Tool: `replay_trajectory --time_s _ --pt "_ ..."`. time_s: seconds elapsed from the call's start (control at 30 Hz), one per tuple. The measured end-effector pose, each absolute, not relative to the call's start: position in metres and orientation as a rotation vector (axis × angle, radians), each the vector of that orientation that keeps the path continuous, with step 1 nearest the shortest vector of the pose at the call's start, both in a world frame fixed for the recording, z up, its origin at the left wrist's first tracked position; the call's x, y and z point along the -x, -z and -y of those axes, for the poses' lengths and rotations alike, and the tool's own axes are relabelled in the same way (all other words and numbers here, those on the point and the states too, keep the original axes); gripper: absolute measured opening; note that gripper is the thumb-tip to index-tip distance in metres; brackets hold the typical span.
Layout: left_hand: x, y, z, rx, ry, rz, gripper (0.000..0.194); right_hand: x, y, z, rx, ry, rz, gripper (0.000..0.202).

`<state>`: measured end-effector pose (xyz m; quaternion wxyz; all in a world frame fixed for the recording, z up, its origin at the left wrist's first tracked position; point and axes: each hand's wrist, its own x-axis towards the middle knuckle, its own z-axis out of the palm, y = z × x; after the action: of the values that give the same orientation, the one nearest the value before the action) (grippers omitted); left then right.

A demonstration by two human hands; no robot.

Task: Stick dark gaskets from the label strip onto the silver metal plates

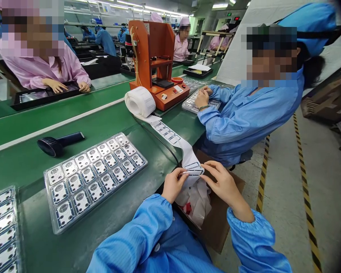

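Observation:
A white backing strip (190,154) with dark-edged, frame-shaped stickers runs from a roll (140,102) on the bench down over its edge. At its lower end, one frame-shaped sticker (195,172) lies between my hands. My left hand (173,185) pinches the sticker's left end between thumb and forefinger. On the other side, my right hand (224,185) has thumb and forefinger at the sticker's right end, its other fingers bent. How much of the sticker is off the backing, I cannot tell. A clear tray (98,178) holding several silvery plates with round windows lies left of my hands.
Below my hands stands a cardboard box (216,227) with crumpled backing paper (197,201). An orange press (156,64) sits behind the roll. A dark handheld fan (59,144) and another filled tray (1,231) lie leftward. A co-worker in blue (250,113) handles a tray at right.

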<state>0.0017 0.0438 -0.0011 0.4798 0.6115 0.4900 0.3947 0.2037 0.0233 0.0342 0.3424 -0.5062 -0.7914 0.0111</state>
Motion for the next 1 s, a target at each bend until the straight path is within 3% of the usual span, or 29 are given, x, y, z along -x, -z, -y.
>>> replay_trajectory --time_s 0.2,0.6,0.83,1.0 --pt "0.0 -0.007 -0.04 -1.665 -0.9 -1.24 0.022 -0.192 -0.074 -0.021 1.236 0.392 2.444 0.025" --pt "-0.001 -0.01 -0.036 -1.742 -0.879 -1.193 0.027 -0.186 -0.088 -0.015 1.199 0.605 2.663 0.023" --pt "0.0 -0.015 -0.036 -1.569 -0.851 -1.193 0.047 -0.188 -0.095 0.001 1.121 0.628 2.7 0.031" --pt "-0.004 -0.003 -0.042 -1.629 -0.688 -1.261 0.031 -0.196 -0.101 0.024 1.034 0.425 2.64 0.031"
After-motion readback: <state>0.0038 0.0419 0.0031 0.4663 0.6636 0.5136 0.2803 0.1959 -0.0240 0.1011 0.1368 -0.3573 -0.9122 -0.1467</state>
